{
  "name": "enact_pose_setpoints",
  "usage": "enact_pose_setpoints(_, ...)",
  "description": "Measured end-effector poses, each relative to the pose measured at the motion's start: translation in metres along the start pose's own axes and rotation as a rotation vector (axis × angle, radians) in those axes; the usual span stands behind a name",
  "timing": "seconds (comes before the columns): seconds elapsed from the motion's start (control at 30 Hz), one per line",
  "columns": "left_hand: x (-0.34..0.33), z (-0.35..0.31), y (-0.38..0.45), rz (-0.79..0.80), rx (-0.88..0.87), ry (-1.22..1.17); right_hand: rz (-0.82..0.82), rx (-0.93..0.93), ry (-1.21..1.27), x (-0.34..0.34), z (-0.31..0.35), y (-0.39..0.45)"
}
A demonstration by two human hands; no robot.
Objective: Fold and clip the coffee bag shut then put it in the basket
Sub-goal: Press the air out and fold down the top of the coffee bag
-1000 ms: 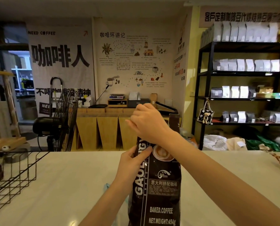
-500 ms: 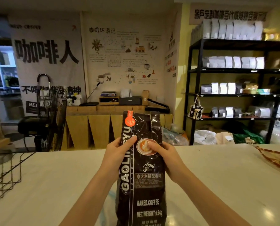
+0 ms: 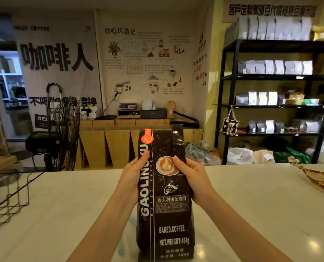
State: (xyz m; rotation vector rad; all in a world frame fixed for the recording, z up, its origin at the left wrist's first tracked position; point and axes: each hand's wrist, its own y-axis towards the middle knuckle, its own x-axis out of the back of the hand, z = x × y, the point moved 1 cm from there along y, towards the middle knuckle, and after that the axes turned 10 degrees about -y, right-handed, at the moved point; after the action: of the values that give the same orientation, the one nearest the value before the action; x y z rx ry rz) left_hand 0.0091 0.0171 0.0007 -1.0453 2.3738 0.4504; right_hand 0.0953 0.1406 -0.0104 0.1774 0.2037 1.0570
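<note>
Folding is not yet begun: the coffee bag [image 3: 165,195] stands upright on the bench [image 3: 62,214] at lower centre, top unfolded, left hand [image 3: 132,178] and right hand [image 3: 193,178] gripping its sides, no clip clearly visible, basket [image 3: 8,201] waiting at left.

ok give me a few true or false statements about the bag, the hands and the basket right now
1. The coffee bag stands upright on the white counter. True.
2. The top of the bag is folded down and clipped. False: the top stands straight up, unfolded, with no clip on it.
3. Both hands hold the bag, the left hand on its left edge and the right hand on its right edge. True.
4. The bag already lies in the wire basket. False: the basket sits apart at the left end of the counter, and the bag is not in it.
5. The bag's label reads NET.WEIGHT:454g. True.
</note>
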Motion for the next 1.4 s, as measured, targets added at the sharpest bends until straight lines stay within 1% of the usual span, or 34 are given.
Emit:
enact_pose_setpoints(0.07, -0.003, -0.001, -0.003, -0.019, -0.025, 0.029, 0.001, 0.013, -0.006, 0.001, -0.001, 0.0)
enact_pose_setpoints(0.1, -0.006, -0.003, -0.005, -0.043, -0.066, 0.088, 0.001, 0.013, -0.009, 0.001, -0.002, 0.001)
enact_pose_setpoints(0.13, -0.009, -0.004, -0.006, -0.075, -0.14, 0.2, 0.002, 0.015, -0.016, 0.002, -0.002, 0.001)
enact_pose_setpoints(0.17, -0.013, -0.007, -0.005, -0.108, -0.261, 0.37, 0.003, 0.02, -0.024, 0.003, -0.003, 0.001)
enact_pose_setpoints(0.2, -0.018, -0.012, -0.003, -0.141, -0.425, 0.582, 0.004, 0.028, -0.031, 0.004, -0.003, 0.001)
enact_pose_setpoints(0.27, -0.034, -0.025, 0.002, -0.132, -0.802, 1.031, 0.016, 0.049, -0.043, 0.004, -0.002, 0.001)
enact_pose_setpoints(0.3, -0.044, -0.03, 0.006, -0.078, -0.967, 1.249, 0.025, 0.058, -0.045, 0.003, -0.001, 0.0)
enact_pose_setpoints(0.33, -0.056, -0.033, 0.012, 0.0, -1.085, 1.442, 0.034, 0.065, -0.049, 0.002, 0.0, 0.0)
enact_pose_setpoints(0.37, -0.067, -0.036, 0.018, 0.095, -1.15, 1.604, 0.041, 0.073, -0.054, 0.002, 0.001, -0.001)
enact_pose_setpoints(0.4, -0.078, -0.037, 0.023, 0.195, -1.157, 1.736, 0.047, 0.082, -0.059, 0.002, 0.002, -0.001)
enact_pose_setpoints(0.43, -0.087, -0.038, 0.028, 0.276, -1.11, 1.851, 0.05, 0.088, -0.062, 0.002, 0.002, -0.001)
enact_pose_setpoints(0.5, -0.1, -0.04, 0.038, 0.349, -0.945, 2.027, 0.05, 0.093, -0.073, 0.002, 0.002, -0.002)
enact_pose_setpoints(0.53, -0.104, -0.041, 0.041, 0.347, -0.878, 2.072, 0.052, 0.095, -0.078, 0.003, 0.002, -0.001)
enact_pose_setpoints(0.57, -0.107, -0.043, 0.043, 0.336, -0.848, 2.081, 0.059, 0.098, -0.082, 0.003, 0.003, -0.002)
enact_pose_setpoints(0.6, -0.109, -0.044, 0.045, 0.315, -0.856, 2.069, 0.068, 0.1, -0.086, 0.003, 0.002, -0.001)
enact_pose_setpoints(0.7, -0.111, -0.046, 0.048, 0.203, -0.977, 2.061, 0.098, 0.078, -0.081, 0.002, 0.002, -0.001)
enact_pose_setpoints(0.73, -0.11, -0.046, 0.047, 0.188, -1.009, 2.071, 0.101, 0.071, -0.084, 0.001, 0.002, 0.0)
enact_pose_setpoints(0.83, -0.11, -0.047, 0.044, 0.182, -1.067, 2.105, 0.104, 0.068, -0.101, 0.0, 0.001, 0.001)
enact_pose_setpoints(1.0, -0.114, -0.046, 0.045, 0.201, -1.078, 2.135, 0.102, 0.068, -0.109, 0.001, 0.0, 0.0)
enact_pose_setpoints(1.1, -0.114, -0.047, 0.047, 0.208, -1.04, 2.125, 0.119, 0.049, -0.171, 0.003, 0.004, 0.0)
enact_pose_setpoints(1.2, -0.112, -0.05, 0.048, 0.199, -0.988, 2.057, 0.165, 0.032, -0.218, 0.008, 0.01, 0.0)
enact_pose_setpoints(1.3, -0.112, -0.05, 0.048, 0.194, -0.98, 2.026, 0.18, 0.043, -0.239, 0.008, 0.01, -0.001)
enact_pose_setpoints(1.4, -0.111, -0.049, 0.051, 0.188, -0.977, 2.048, 0.188, 0.053, -0.26, 0.009, 0.009, -0.001)
